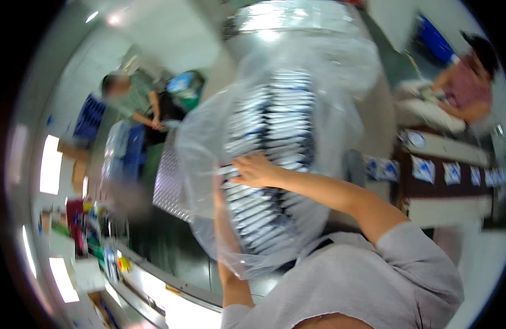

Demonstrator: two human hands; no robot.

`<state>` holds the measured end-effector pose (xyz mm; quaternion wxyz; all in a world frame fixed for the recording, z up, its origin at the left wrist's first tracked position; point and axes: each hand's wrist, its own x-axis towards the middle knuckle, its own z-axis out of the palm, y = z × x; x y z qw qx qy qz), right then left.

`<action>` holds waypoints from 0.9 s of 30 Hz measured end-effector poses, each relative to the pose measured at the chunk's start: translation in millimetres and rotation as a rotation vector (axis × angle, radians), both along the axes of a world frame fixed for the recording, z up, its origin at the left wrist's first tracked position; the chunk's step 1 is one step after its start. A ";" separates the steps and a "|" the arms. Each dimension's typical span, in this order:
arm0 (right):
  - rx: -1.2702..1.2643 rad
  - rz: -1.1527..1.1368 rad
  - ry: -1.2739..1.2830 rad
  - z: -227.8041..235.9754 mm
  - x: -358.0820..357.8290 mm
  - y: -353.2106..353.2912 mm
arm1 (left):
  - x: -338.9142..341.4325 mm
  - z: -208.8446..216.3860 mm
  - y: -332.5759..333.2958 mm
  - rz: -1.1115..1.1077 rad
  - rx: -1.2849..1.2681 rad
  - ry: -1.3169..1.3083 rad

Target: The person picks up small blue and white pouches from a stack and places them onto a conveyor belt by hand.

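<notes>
Two long rows of thin white-and-blue packets (288, 104) stand on edge, packed side by side in a large clear plastic bag (341, 71). My right hand (256, 170) reaches across from the right and rests on top of the left row. Its fingers and thumb are spread over the packets' upper edges. Along the bag's left side runs my left forearm, seen partly through the plastic. My left hand (217, 178) lies against the outer side of the left row; its fingers are blurred and mostly hidden by the film and packets.
At the right, a conveyor belt (467, 192) carries several white-and-blue packets. One person (467, 88) sits at the far right, another (138, 98) at the far left. A textured metal sheet (170, 181) stands left of the bag. Blue crates (90, 116) are farther left.
</notes>
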<state>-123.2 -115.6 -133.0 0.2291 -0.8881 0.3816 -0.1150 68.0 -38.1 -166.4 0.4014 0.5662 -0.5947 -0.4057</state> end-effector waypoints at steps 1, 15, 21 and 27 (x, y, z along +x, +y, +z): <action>-0.090 -0.016 -0.010 -5.3 -3.7 1.6 | -4.2 -8.3 12.0 0.055 0.000 -0.018; 0.010 -0.591 0.033 -47.6 -456.5 87.1 | 82.7 -305.8 317.0 0.215 1.059 0.302; 0.365 -0.526 0.765 -89.8 -641.4 147.3 | -212.5 -92.5 196.3 -0.474 0.687 -0.284; 0.505 0.030 0.178 -123.1 -551.5 39.4 | -410.4 -108.3 124.8 -0.485 0.897 0.609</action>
